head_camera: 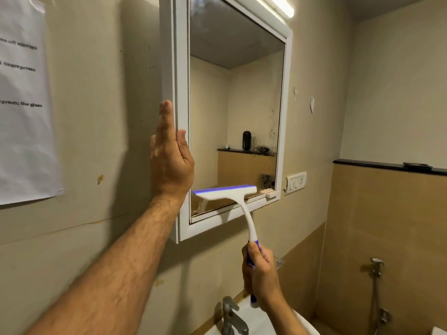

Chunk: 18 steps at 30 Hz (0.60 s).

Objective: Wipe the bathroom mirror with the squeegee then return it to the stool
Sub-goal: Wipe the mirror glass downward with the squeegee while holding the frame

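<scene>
The mirror [235, 105] is a flat glass pane in a white, smooth frame [181, 93], shaped like a shallow box fixed on a beige painted wall [108, 117] that has some small stains. The glass has dark spots near its lower right corner. The squeegee [227, 192] is white plastic with a blue rubber edge on its wide head, and its thin curved handle becomes blue at the grip. Its head lies flat against the bottom part of the glass, just above the lower frame, to the right of the left hand and above the right hand. The left hand [169, 153] is open, with straight fingers together; it presses on the left side of the frame and the thumb lies on the front edge. The right hand [260, 274] is closed around the blue grip below the mirror. Under it there is a metal tap [232, 315] on a white sink [256, 320]. A printed paper sheet [24, 100] hangs on the wall at the left.
</scene>
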Tool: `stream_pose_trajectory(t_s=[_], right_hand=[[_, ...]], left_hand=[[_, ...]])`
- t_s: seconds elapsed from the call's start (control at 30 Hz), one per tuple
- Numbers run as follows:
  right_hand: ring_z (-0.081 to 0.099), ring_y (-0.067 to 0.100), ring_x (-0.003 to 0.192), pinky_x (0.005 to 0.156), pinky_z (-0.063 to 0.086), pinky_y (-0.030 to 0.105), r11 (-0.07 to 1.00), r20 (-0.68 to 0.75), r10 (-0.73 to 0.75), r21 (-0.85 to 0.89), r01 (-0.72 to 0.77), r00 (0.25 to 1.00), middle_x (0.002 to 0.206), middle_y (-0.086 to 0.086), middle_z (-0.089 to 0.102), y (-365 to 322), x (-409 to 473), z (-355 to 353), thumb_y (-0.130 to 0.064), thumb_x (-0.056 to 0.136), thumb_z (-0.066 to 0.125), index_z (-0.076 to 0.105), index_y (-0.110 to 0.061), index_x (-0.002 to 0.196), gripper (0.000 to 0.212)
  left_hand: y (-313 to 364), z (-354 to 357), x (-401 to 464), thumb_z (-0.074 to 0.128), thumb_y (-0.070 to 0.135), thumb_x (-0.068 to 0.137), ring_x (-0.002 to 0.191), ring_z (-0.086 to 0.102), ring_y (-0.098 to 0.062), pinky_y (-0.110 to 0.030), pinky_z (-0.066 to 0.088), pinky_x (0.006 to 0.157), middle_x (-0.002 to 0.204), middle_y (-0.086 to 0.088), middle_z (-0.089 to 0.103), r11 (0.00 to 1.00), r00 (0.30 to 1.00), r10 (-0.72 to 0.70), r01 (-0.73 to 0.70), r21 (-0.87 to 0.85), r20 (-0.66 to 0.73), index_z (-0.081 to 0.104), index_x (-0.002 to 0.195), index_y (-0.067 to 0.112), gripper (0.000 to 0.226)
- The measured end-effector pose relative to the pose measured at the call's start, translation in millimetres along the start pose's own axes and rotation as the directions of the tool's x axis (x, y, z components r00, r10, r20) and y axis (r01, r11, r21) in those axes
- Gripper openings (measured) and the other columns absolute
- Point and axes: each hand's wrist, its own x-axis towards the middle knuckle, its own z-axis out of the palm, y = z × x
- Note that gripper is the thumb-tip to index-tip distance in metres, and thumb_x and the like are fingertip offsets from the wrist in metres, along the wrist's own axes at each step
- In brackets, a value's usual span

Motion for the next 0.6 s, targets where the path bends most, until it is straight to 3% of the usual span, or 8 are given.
stream_pose_trajectory(t_s=[0.23, 0.47, 0.6], right_hand=[[0.028, 0.011, 0.039, 0.038, 0.027, 0.022, 0.997, 0.025, -0.08, -0.003, 0.08, 0.996, 0.05, -0.004, 0.037, -39.4, 23.9, 5.3, -0.045, 0.092, 0.044, 0.047, -0.012, 0.073, 0.038], [0.026, 0.01, 0.037, 0.038, 0.024, 0.021, 0.998, 0.027, -0.05, 0.026, 0.05, 0.998, 0.05, 0.0, 0.033, -4.4, 7.6, 8.8, -0.039, 0.099, 0.043, 0.044, -0.012, 0.07, 0.039], [0.026, 0.01, 0.036, 0.037, 0.024, 0.02, 1.0, 0.016, -0.01, 0.017, 0.009, 1.0, 0.049, 0.0, 0.033, 7.5, -4.0, 3.4, -0.045, 0.088, 0.046, 0.044, -0.012, 0.069, 0.039]], left_hand=[[0.8, -0.3, -1.7, 0.031, 0.021, 0.105, 0.137, 0.022, 0.008, -0.012, 0.022, 0.111, 0.157, -0.006, 0.032, 0.999, 1.0, -0.024, 0.024, 0.034, 0.01, 0.025, 0.153, 0.006, 0.05], [0.1, 0.5, -5.3, 0.031, 0.02, 0.105, 0.137, 0.024, 0.005, -0.012, 0.021, 0.111, 0.156, -0.009, 0.033, 0.999, 0.999, -0.027, 0.028, 0.019, -0.017, 0.029, 0.151, 0.003, 0.049], [-1.3, 0.5, -5.1, 0.032, 0.017, 0.105, 0.139, 0.024, 0.004, -0.016, 0.022, 0.112, 0.156, -0.01, 0.033, 1.0, 1.0, -0.026, 0.026, 0.006, -0.015, 0.03, 0.15, 0.001, 0.048]])
